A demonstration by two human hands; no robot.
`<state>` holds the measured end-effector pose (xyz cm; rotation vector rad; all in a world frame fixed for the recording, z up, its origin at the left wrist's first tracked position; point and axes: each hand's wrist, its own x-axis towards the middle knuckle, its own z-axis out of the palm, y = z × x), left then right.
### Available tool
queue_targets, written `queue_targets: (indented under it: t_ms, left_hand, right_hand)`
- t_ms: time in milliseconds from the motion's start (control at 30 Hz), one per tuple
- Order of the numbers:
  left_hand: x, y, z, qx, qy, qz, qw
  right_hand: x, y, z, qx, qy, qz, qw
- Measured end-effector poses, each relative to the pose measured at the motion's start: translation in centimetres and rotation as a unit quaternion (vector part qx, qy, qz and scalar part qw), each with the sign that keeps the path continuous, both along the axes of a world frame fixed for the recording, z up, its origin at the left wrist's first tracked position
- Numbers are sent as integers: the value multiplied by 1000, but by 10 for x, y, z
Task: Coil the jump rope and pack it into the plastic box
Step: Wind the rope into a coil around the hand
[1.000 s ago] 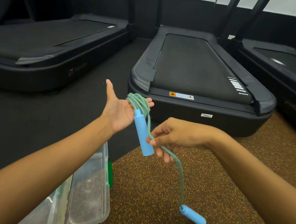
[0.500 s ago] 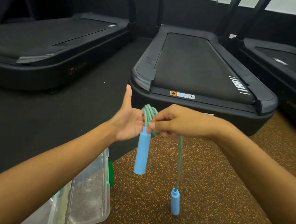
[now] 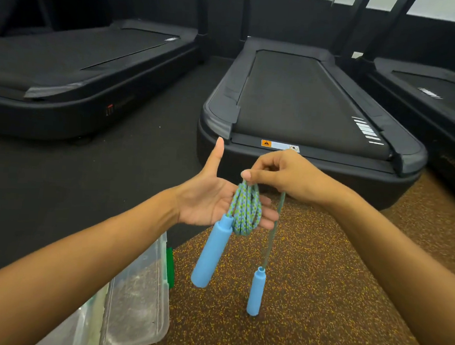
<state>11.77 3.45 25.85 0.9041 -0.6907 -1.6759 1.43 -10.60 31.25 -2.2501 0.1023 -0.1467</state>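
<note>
Judging the risk first, we thought the loops of the jump rope (image 3: 245, 211) could slip off the flat left hand (image 3: 213, 201) and unravel, since that palm was spread with the thumb up and nothing clamped the coil. The swinging lower handle (image 3: 256, 293) could also tug the last strand loose. Our right hand (image 3: 282, 176) pinched the top of the coil between thumb and forefinger, its fingers (image 3: 250, 174) closed tightly on the rope. The left fingers lay open behind the loops, touching them without gripping. The upper handle (image 3: 211, 252) dangled below the coil, in the air above the speckled floor (image 3: 319, 300). The plastic box (image 3: 136, 308) sat on the floor below our left forearm, with no rope in it.
</note>
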Motion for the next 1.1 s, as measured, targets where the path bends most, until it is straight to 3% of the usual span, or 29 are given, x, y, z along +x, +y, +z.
queue_targets:
  t_ms: [267,567,700,800,900,1100]
  left_hand:
    - [-2,2,-3,-29,57,-45,997]
    - [-2,2,-6,-56,82,-28,995]
    - [1,4,-8,-76,134,-16,988]
    - [5,3,-5,-91,127,35,987]
    - [7,6,6,-141,196,64,968]
    - [15,6,15,-130,130,278,943]
  right_hand:
    - [3,-4,-12,71,-23,-16,997]
    - [-3,-4,-32,185,5,-48,981]
    - [-3,-6,-41,199,17,-53,978]
    - [-2,-10,-49,228,29,-55,972]
    - [-3,-10,-56,200,49,-42,978]
    - [-7,-7,-61,169,142,21,975]
